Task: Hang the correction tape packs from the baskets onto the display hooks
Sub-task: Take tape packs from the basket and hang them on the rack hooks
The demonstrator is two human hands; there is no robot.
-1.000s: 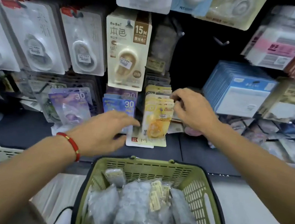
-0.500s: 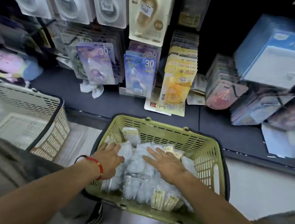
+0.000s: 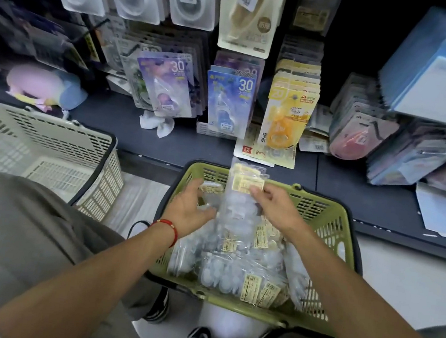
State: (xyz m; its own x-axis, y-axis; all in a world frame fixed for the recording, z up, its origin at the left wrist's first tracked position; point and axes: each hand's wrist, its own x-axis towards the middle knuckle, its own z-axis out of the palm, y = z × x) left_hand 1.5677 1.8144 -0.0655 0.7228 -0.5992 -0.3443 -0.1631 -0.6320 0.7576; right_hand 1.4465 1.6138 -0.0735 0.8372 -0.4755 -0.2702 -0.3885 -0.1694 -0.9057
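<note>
Head-worn view, downward, close overhead

Green slotted plastic basket (image 3: pixel 330 227), matt. Clear glossy film packs (image 3: pixel 234 212) with yellow paper labels. Beige plastic basket (image 3: pixel 52 133). Glossy blister cards (image 3: pixel 231 101) above matt dark shelf (image 3: pixel 115 119).

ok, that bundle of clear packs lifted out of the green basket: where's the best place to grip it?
Probably the top end of the bundle, at the yellow label cards, coming from the right as the right hand does. The cards look flat and stiff; the clear plastic below looks bulgy and slick. The left hand steadies the middle above the green basket.
</note>
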